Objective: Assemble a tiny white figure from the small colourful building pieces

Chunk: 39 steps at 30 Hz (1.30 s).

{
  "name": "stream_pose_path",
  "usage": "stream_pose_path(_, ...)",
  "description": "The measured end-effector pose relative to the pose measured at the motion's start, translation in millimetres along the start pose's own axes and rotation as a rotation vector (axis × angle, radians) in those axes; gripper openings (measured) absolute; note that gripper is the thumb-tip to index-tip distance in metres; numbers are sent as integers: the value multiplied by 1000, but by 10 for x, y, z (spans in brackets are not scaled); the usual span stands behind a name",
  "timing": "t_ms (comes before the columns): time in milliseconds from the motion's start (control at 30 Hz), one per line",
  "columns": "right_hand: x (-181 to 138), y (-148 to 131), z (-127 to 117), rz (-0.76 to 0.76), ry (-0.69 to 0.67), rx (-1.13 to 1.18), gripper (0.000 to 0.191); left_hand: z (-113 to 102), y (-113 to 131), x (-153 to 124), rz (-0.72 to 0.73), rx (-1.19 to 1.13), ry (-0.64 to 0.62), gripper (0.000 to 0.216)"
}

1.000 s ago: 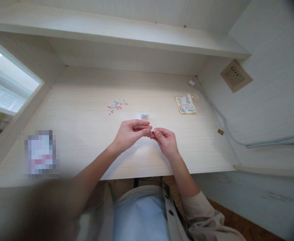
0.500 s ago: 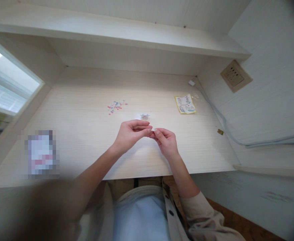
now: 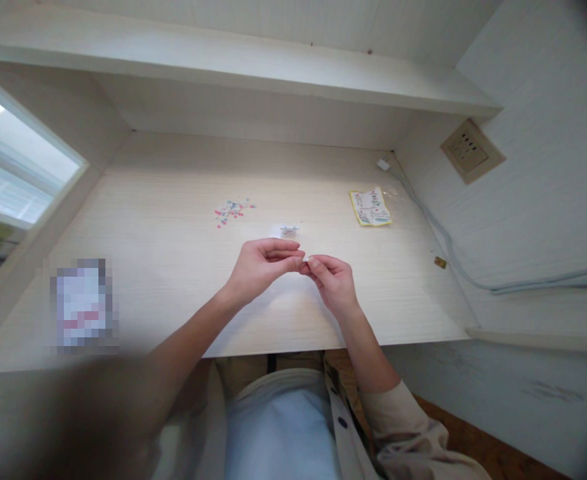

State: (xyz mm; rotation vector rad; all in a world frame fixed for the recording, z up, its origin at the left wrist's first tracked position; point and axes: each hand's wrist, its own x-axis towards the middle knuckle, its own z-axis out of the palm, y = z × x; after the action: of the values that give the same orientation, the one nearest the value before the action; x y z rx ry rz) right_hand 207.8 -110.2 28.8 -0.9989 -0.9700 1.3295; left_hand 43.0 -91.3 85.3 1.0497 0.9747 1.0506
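Note:
My left hand [image 3: 262,268] and my right hand [image 3: 332,280] meet fingertip to fingertip over the middle of the desk. Both are closed in a pinch on a tiny whitish piece [image 3: 307,259], mostly hidden by the fingers, so its kind does not show. Just beyond my left fingers sits a small clear-and-white item [image 3: 289,231] with bits of pale colour. Farther off to the left lies a loose pile of small pins or sticks with pink, blue and white heads [image 3: 232,211].
On the desk [image 3: 168,220], a yellow-edged printed card [image 3: 371,207] lies at the right beside clear plastic. Grey cables [image 3: 438,233] run along the right wall under a socket [image 3: 471,152]. A blurred-out rectangular item [image 3: 81,305] lies at the left; a shelf [image 3: 233,70] spans above.

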Motion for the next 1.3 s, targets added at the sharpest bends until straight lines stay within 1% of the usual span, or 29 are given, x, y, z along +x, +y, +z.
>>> stream_pose_path(333, -4, 5, -11, -14, 5, -35, 15, 14, -13, -6, -11, -44, 3, 41)
stream_pose_path(633, -4, -11, 0, -1, 25, -46, 20, 9, -44, -10, -19, -79, -1, 38)
stream_pose_path(900, -35, -33, 6, -14, 41, -55, 22, 78, -53, -44, -13, -97, 56, 39)
stream_pose_path(1100, -53, -34, 24, -12, 70, -87, 29, 100, -72, -56, -7, -84, 89, 39)
stream_pose_path(1300, -47, -39, 28, -16, 46, -34, 21, 71, -36, -50, -18, -60, 43, 40)
